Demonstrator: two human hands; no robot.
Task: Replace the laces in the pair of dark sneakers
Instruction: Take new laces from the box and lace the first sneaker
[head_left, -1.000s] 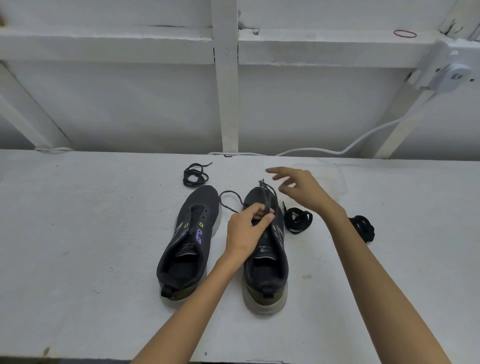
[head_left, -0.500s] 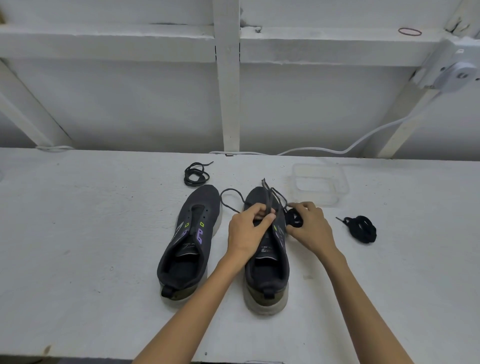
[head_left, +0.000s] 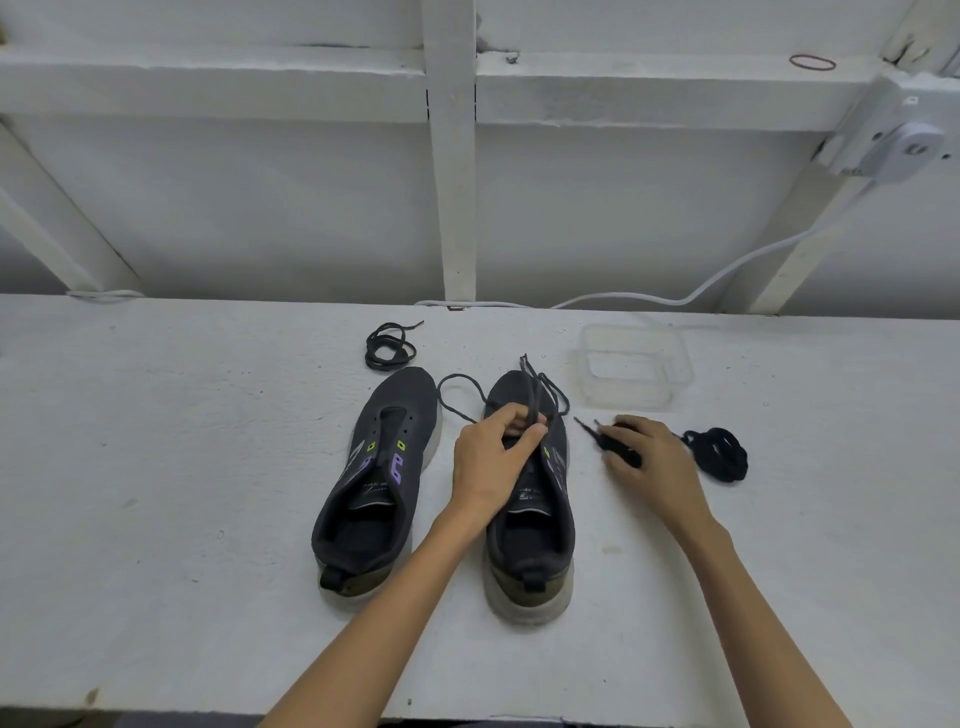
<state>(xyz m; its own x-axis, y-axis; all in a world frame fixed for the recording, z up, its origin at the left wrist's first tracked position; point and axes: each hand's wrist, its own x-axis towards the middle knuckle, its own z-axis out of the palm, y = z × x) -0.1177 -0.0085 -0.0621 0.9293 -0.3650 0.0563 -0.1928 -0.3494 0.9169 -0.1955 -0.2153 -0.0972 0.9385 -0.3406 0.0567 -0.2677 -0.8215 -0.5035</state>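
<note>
The right sneaker (head_left: 540, 545) is sitting on the desk (head_left: 156, 467) directly in front of you, toe pointing away, with a dark lace (head_left: 532, 387) running loosely out of its front eyelets and looping toward the left sneaker (head_left: 395, 405), which is lying just beside it with nothing in its eyelets. Your left grip (head_left: 493, 457) is staying clenched on that lace, pinching it over the tongue exactly as it was a second ago, so the shoe and the strand are being kept steady. What is changing is on the other side: your right grip (head_left: 654, 457), which was hovering released above the toe a second ago, has dropped onto the coiled lace (head_left: 589, 434) next to the shoe and is now dragging it rightward across the desk, fingers curled over and grasping the bundle, its two tips poking out toward the sneaker. The bundle is ending up clear of the shoe and near the second bundle (head_left: 719, 454) lying further right. That is probably meaning you are either clearing room beside the shoe or gathering that lace for use; whether the strand you are holding is coming out or going in is not something you can be sure of from here. Beyond the shoes, another loose coil (head_left: 389, 345) is lying past the left toe, and a clear plastic container (head_left: 675, 364) is standing past the right one.
</note>
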